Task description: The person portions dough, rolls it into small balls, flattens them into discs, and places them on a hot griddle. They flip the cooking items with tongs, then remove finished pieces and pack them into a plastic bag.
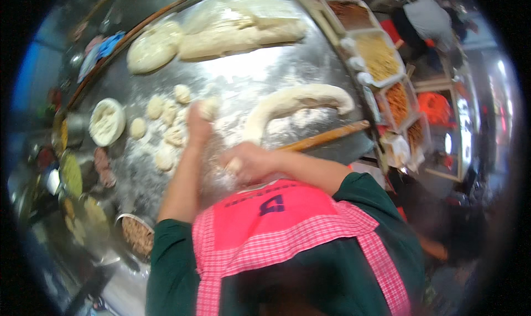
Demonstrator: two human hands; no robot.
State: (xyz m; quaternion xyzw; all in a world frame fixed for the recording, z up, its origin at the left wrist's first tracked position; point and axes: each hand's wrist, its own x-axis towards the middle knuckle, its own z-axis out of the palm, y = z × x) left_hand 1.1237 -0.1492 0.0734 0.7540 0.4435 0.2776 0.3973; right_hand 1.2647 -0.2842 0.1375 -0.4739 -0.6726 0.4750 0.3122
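Note:
A dough piece [208,108] is held in my left hand [199,123], above the floured steel worktop [141,187]. My right hand [247,160] is closed around the near end of a thick, curved dough rope [290,98]; a pale bit of dough [233,165] shows at its fingers, blurred. Several small dough pieces [174,136] lie on flour left of my left hand, with one dough ball [138,128] farther left. Beyond the rope, near the far edge, are a large rounded dough mass [155,48] and a long dough slab [240,40], partly under clear plastic.
A wooden rolling pin [325,135] lies by my right forearm. At the left are a white bowl of flour [107,122] and a metal bowl of brown filling [137,235]. Food tubs [377,57] line the right edge; a person [429,19] is beyond them.

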